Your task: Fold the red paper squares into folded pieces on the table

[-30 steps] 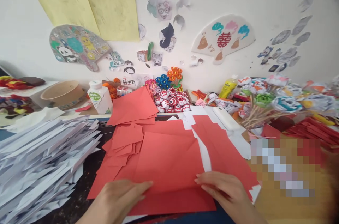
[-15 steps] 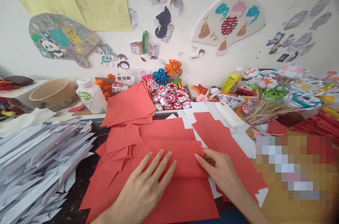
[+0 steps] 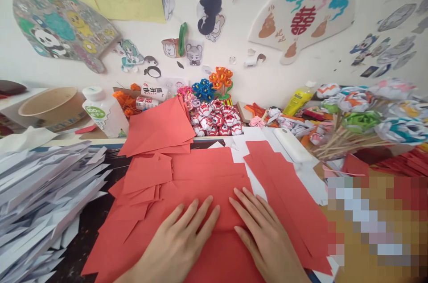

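My left hand [image 3: 182, 234] lies flat with its fingers spread on a folded sheet of red paper [image 3: 214, 189]. On the right part of the same sheet rests my right hand [image 3: 259, 229], also flat, fingers stretched out. A fold edge runs across the paper between the hands. More red sheets lie beneath it. To the left of the fold sit small red paper pieces [image 3: 147, 174]. Long red strips [image 3: 284, 189] lie right of my right hand, over white paper [image 3: 256, 176].
A heap of folded white paper strips [image 3: 43, 207] fills the left. Along the wall stand a white bottle [image 3: 103, 111], a beige bowl [image 3: 51, 104], red-and-white paper flowers [image 3: 217, 120], a yellow bottle [image 3: 299, 98] and paper flowers on sticks [image 3: 361, 120]. Part of the right side is pixelated.
My right hand has let go of the paper's right edge and moved left, now flat on the sheet. The raised fold lies flatter. The view has shifted slightly.
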`<action>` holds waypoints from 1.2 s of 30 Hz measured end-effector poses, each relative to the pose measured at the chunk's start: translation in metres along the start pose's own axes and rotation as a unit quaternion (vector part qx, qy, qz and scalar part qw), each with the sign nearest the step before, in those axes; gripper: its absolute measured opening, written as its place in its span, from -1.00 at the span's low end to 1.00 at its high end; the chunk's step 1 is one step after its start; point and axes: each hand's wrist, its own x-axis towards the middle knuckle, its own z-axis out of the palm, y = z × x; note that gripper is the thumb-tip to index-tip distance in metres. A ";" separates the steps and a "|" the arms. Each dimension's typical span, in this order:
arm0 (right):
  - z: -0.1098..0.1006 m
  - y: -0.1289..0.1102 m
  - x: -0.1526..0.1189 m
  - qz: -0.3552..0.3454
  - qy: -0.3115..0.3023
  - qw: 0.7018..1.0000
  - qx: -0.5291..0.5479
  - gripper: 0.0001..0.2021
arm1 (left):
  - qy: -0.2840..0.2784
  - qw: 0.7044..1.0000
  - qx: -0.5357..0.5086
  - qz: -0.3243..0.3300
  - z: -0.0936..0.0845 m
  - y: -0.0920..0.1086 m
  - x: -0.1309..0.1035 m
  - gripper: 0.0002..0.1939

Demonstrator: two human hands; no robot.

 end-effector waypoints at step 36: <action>0.001 0.003 0.004 0.036 -0.032 0.999 0.008 -0.44 | -0.006 0.998 -0.037 -0.043 0.000 0.002 -0.002 -0.53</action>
